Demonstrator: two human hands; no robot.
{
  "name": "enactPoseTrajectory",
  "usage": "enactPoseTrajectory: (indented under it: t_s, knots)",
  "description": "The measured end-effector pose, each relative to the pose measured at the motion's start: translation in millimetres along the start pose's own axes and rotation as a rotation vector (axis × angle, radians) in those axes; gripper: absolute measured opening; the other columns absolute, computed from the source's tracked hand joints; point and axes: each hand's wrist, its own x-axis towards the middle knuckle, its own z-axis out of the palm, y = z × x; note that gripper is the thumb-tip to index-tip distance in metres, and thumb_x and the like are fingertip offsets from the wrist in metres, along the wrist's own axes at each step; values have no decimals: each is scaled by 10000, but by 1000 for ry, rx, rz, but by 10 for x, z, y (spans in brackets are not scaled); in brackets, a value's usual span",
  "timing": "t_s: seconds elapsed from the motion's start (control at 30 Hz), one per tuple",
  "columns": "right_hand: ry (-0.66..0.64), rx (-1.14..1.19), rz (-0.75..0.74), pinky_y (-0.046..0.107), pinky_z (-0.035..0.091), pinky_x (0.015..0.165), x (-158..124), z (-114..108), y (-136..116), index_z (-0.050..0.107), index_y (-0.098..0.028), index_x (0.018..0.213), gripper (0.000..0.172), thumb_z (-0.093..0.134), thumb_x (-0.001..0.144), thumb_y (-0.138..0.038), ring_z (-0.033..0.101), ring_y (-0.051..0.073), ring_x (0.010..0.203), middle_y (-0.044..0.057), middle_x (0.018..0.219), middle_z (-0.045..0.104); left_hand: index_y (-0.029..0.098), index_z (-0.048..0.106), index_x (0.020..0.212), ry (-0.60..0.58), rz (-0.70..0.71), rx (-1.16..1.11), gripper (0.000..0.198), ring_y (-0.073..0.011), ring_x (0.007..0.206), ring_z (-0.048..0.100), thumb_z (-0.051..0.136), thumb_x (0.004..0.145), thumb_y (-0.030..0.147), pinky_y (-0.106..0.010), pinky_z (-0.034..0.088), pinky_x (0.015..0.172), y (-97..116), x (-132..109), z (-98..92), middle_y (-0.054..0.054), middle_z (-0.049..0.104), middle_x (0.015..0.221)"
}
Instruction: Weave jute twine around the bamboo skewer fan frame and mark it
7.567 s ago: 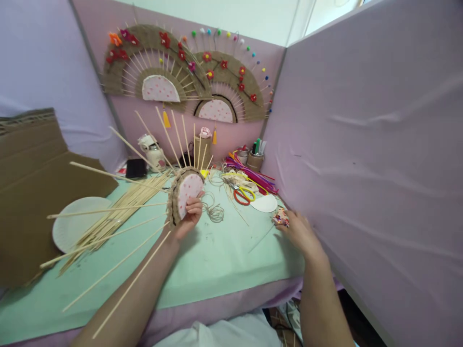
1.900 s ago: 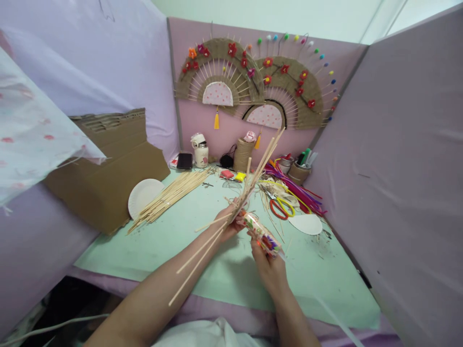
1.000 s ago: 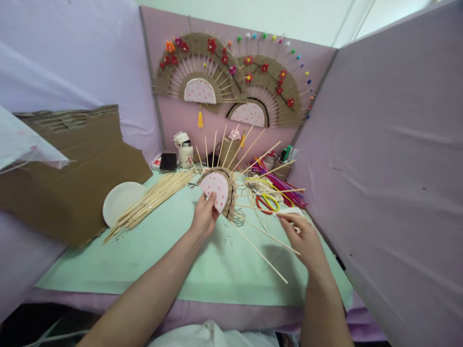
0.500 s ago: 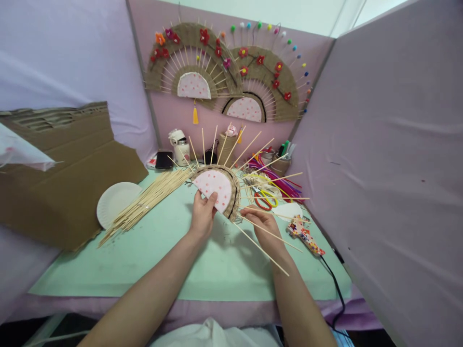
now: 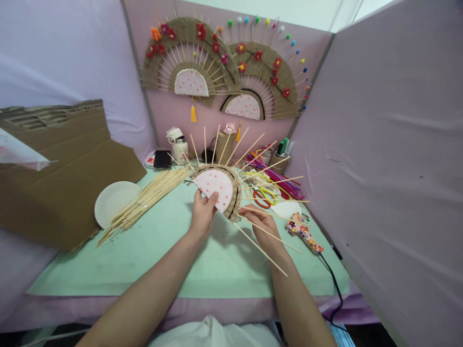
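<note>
My left hand (image 5: 203, 216) grips the lower edge of a half-made fan (image 5: 218, 187): a pink dotted half-disc ringed with woven twine, with several bamboo skewers fanning up and to the right. My right hand (image 5: 263, 228) is closed at the fan's right edge, its fingers pinched on the twine rim among the lower skewers. The fan is held tilted just above the green table mat (image 5: 152, 255). A floral-patterned glue gun (image 5: 303, 232) lies on the mat just right of my right hand.
A bundle of loose skewers (image 5: 144, 200) and a white paper plate (image 5: 114, 201) lie to the left, beside cardboard sheets (image 5: 61, 168). Orange-handled scissors (image 5: 263, 196), pipe cleaners (image 5: 278, 179) and pen cups sit at the back right. Two finished fans (image 5: 224, 72) hang on the back wall.
My right hand set the glue gun down on the mat at the right, then came back to the fan's right edge. The fan turned from edge-on to facing me.
</note>
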Motion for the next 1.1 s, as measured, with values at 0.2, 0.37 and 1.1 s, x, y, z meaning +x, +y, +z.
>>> enactPoseTrajectory:
  t_s: [0.2, 0.37, 1.1]
  knots:
    - [-2, 41, -17, 297, 410, 845, 3, 16, 13, 719, -235, 857, 168, 574, 804, -301, 578, 179, 906, 19, 927, 662, 203, 503, 1075, 1, -19, -3, 498, -155, 817, 665, 760, 664, 312, -263, 527, 736, 11, -2, 8, -55, 694, 947]
    - [78, 67, 60, 307, 417, 830, 16, 9, 44, 682, -215, 882, 163, 596, 773, -299, 587, 189, 892, 26, 906, 674, 203, 508, 1075, 12, -28, -12, 496, -164, 838, 666, 761, 663, 310, -268, 529, 740, 6, 10, 1, -59, 696, 944]
    - [150, 325, 69, 318, 427, 768, 32, 61, 38, 490, -225, 774, 142, 601, 688, -246, 598, 186, 804, 8, 770, 660, 210, 519, 1071, 25, -28, 4, 489, -134, 768, 660, 763, 660, 312, -269, 525, 732, -24, 21, -9, -41, 687, 943]
